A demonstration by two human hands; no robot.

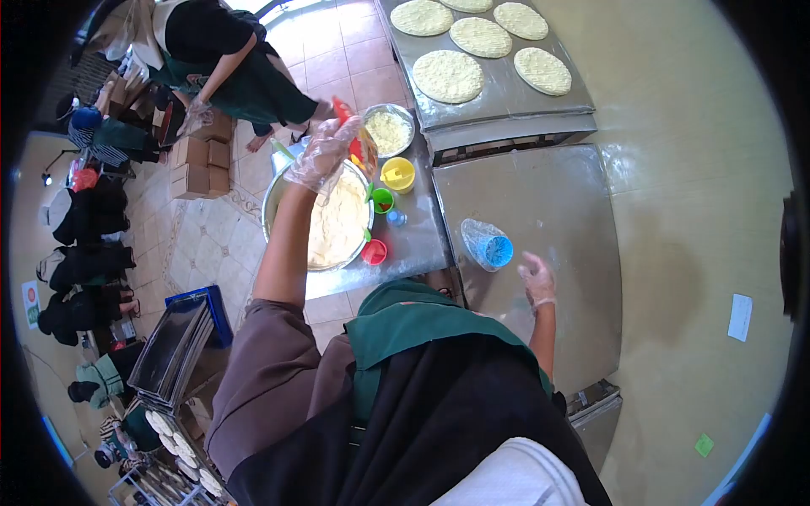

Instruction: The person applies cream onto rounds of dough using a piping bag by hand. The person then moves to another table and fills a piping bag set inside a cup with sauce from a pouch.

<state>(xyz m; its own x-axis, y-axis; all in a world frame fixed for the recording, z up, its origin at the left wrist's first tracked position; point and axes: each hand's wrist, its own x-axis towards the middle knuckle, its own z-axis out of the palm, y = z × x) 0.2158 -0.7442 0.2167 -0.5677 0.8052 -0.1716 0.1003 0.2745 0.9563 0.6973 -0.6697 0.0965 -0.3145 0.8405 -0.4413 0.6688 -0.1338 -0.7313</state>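
My left hand (319, 158), in a clear plastic glove, is closed on a red-and-yellow packet (364, 150); its exact kind cannot be made out. It is raised over the far edge of a large metal bowl (268, 209) holding a pale, creamy mass (336, 223). My right hand (537, 282), also gloved, hovers with fingers apart and nothing in it over the metal table (540, 198). Just left of it lies a blue cup (499, 250) with a clear plastic bag (479, 234) around it.
Beside the bowl stand a yellow tub (398, 174), a green cup (382, 201), a red cup (374, 252) and a bowl of pale crumbly food (388, 132). Several round flat breads (447, 76) lie on the far metal surface. A co-worker (215, 63) stands at upper left.
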